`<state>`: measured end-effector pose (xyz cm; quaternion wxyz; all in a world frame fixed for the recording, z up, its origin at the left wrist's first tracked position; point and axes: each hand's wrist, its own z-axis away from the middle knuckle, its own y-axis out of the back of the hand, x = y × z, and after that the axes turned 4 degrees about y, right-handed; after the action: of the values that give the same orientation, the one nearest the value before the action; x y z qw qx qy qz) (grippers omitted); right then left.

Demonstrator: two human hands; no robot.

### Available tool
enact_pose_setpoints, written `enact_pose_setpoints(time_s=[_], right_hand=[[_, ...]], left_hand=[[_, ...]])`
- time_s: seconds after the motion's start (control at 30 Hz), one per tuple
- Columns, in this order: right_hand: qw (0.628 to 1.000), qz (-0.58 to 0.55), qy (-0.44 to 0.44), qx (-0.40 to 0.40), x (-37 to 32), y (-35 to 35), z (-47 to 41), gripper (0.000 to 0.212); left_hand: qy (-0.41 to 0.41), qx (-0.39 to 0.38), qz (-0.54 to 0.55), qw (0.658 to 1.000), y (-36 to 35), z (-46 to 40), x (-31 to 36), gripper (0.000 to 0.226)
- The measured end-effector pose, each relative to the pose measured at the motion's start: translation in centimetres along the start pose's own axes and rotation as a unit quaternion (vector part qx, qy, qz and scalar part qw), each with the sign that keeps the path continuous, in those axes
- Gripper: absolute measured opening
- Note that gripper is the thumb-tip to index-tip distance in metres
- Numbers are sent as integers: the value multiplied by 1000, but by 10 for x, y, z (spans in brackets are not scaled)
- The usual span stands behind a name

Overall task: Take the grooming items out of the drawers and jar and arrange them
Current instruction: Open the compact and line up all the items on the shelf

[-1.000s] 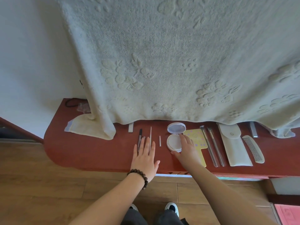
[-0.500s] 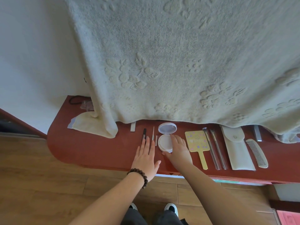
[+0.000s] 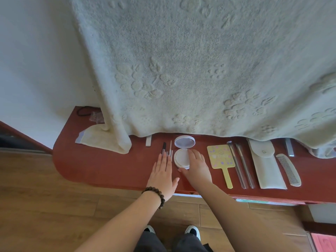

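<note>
A row of grooming items lies on the red table (image 3: 109, 166). My left hand (image 3: 162, 174) rests flat on the table, fingers straight, its fingertips over the lower ends of a dark pencil (image 3: 164, 147) and thin white sticks (image 3: 170, 148). My right hand (image 3: 197, 165) lies on the open white compact (image 3: 181, 157), fingers over its base and thumb at its near rim; the lid (image 3: 184, 142) stands open behind. To the right lie a yellow hand mirror (image 3: 221, 159), two wrapped brushes (image 3: 241, 164), a white pouch (image 3: 265, 164) and a comb (image 3: 289, 170).
A large pale towel (image 3: 190, 70) hangs over the back of the table and hides whatever is behind it. A folded cloth (image 3: 94, 139) and a black hair tie (image 3: 84, 110) lie at the left end. A small white bar (image 3: 148, 140) and a metal piece (image 3: 289, 148) lie near the towel's hem.
My right hand has slid the compact left, off the yellow mirror and up against the thin sticks. The left hand stays flat in place.
</note>
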<state>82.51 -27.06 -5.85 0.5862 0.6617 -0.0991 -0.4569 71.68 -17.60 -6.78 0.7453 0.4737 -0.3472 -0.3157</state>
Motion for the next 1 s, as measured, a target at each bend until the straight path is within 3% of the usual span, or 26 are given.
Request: enact_pose_setpoints(time_s=[0.23, 0.33, 0.5, 0.77, 0.9, 1.0], right_hand=[[999, -15, -25, 18, 21, 17, 6, 73], [998, 29, -48, 24, 52, 32, 19, 68], [992, 93, -70, -50, 88, 40, 41, 65], [989, 118, -70, -61, 52, 23, 40, 65], [991, 120, -55, -22, 53, 26, 41, 59], [991, 113, -49, -49, 62, 24, 49, 58]], left_hand=[[12, 14, -28, 999, 2, -2, 5, 79], [0, 38, -21, 999, 6, 1, 13, 78], [-40, 51, 15, 998, 3, 9, 32, 75], [-70, 31, -7, 997, 2, 17, 49, 71], [-86, 33, -22, 996, 5, 14, 56, 70], [-85, 22, -37, 995, 3, 16, 59, 71]])
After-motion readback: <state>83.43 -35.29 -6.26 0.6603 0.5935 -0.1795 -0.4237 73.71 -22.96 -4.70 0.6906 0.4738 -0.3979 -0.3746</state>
